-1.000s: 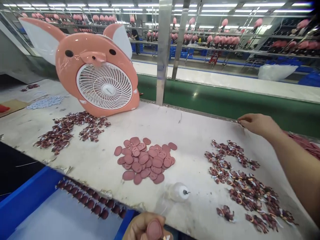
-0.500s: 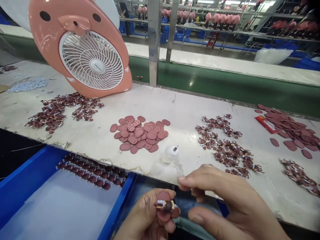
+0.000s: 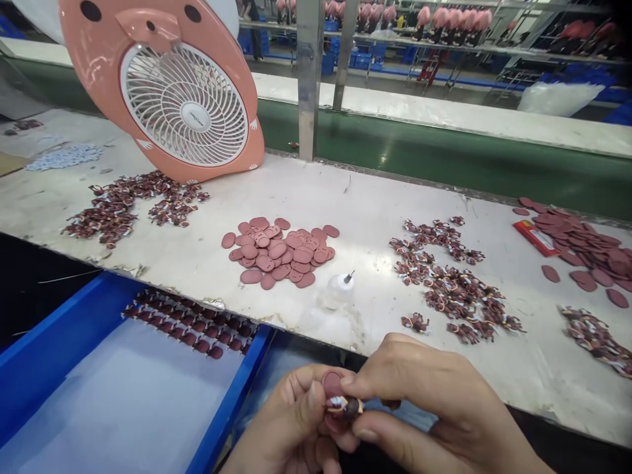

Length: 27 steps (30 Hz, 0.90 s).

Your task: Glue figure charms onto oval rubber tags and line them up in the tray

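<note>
My left hand (image 3: 284,424) is closed around a small oval reddish-brown base (image 3: 332,383), low in the middle of the head view. Across that base lies a tiny dark-brown figurine (image 3: 351,408) with white and yellow parts. Thumb and forefinger of my right hand (image 3: 439,408) pinch at the figurine's right end; the exact contact is partly hidden. Just beyond the hands, a white dropper bottle (image 3: 340,286) with a dark tip stands on the worktable (image 3: 365,204). Loose ovals (image 3: 279,250) are heaped behind it, and similar figurines (image 3: 444,283) lie to the right.
An orange fan (image 3: 190,112) stands at the back left, beside more figurines (image 3: 108,207). Below the table edge at left, a blue bin (image 3: 64,329) holds rows of assembled pieces (image 3: 192,326). More ovals (image 3: 582,243) and a red packet (image 3: 536,238) lie far right. A metal post (image 3: 309,85) rises behind.
My right hand has moved left and its fingers have closed in on the figurine. My left hand still holds the base, and the whole view has shifted slightly.
</note>
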### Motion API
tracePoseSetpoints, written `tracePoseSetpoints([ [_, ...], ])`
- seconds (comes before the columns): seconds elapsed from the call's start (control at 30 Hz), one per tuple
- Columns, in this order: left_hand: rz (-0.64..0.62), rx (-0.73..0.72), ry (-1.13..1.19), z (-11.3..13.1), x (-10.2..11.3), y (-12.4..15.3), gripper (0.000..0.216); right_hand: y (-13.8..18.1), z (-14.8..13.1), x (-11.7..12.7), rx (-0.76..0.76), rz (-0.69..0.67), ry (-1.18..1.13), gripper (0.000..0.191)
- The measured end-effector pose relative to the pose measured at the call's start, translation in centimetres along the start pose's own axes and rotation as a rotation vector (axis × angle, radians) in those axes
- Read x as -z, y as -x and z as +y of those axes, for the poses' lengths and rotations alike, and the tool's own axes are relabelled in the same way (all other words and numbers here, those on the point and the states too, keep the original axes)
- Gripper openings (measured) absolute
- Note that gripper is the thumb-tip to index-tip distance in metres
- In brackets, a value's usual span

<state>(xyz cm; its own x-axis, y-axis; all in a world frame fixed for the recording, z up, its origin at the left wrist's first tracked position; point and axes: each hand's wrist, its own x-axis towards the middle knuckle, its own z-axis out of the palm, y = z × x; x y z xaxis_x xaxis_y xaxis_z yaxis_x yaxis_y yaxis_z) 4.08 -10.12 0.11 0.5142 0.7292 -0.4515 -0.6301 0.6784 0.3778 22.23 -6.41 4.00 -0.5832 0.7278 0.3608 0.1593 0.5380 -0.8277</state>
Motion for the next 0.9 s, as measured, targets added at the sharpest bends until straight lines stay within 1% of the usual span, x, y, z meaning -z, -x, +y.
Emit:
tracePoseSetpoints([
  [0.1, -0.015, 0.006, 0.003, -0.3, 0.4, -0.3, 0.026, -0.2, 0.1, 0.1, -0.025, -0.006, -0.015, 0.013],
  [0.23, -0.003, 0.017, 0.022, -0.6, 0.8, -0.6, 0.024, -0.3, 0.1, 0.2, -0.067, -0.009, -0.028, 0.013],
  [0.4, 0.03, 0.035, 0.041, -0.3, 0.5, -0.4, 0.02, -0.2, 0.2, 0.1, -0.072, -0.015, -0.057, 0.017],
  [0.5, 0.013, 0.051, 0.035, -0.1, 0.3, -0.4, 0.021, -0.3, 0.5, -0.2, -0.076, -0.029, -0.062, 0.017],
  [0.6, 0.018, 0.053, 0.032, 0.2, 0.2, -0.2, 0.025, -0.4, 0.6, -0.3, -0.064, -0.041, -0.053, 0.018],
  [0.77, 0.089, 0.096, 0.046, 0.9, -0.3, 0.4, 0.03, -0.6, 0.2, -0.1, -0.03, -0.035, -0.052, 0.018],
  [0.9, 0.08, 0.102, 0.078, 1.3, -0.5, 0.5, 0.034, -0.3, 0.4, -0.2, 0.004, -0.041, -0.057, 0.028],
])
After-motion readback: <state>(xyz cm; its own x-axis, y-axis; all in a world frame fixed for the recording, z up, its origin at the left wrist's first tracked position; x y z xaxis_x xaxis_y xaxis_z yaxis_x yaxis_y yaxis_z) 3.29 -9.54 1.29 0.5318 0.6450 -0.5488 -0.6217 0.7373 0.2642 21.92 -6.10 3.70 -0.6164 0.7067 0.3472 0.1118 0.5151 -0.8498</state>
